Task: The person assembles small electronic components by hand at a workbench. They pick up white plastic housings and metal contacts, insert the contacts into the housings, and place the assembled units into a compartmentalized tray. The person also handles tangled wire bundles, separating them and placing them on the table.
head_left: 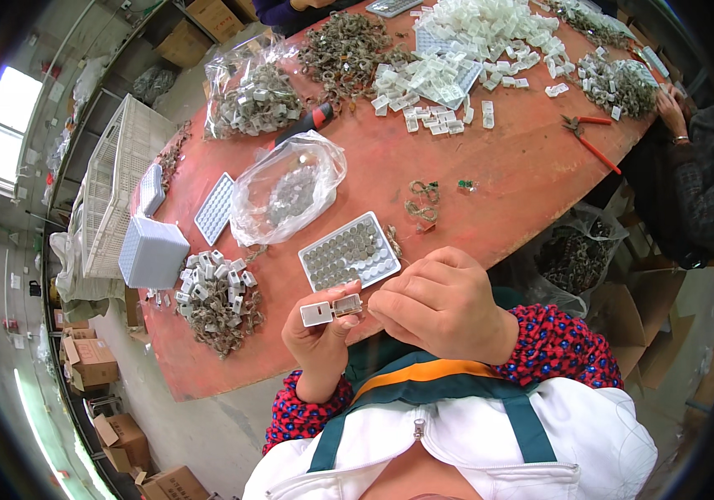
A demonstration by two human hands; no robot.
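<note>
In my left hand (315, 340) is a small white plastic case (317, 314), its two halves swung apart, pinched between thumb and fingers. My right hand (449, 304) is just right of it, fingers curled and pressed together; whatever they may hold is hidden. Just beyond my hands lies a white tray (384, 268) of round wells, most of them filled with silvery discs like button cells (336, 260). Behind it are a few coiled thin wires (422, 204) and a small green piece (466, 185).
A clear bag of discs (290, 192) sits behind the tray. White cases with wires (219, 304) are heaped left, near stacked trays (153, 252). Farther back lie a clear-white case pile (490, 33), wire heap (344, 54) and red-handled pliers (594, 142). A co-worker's hand (672, 108) is at right.
</note>
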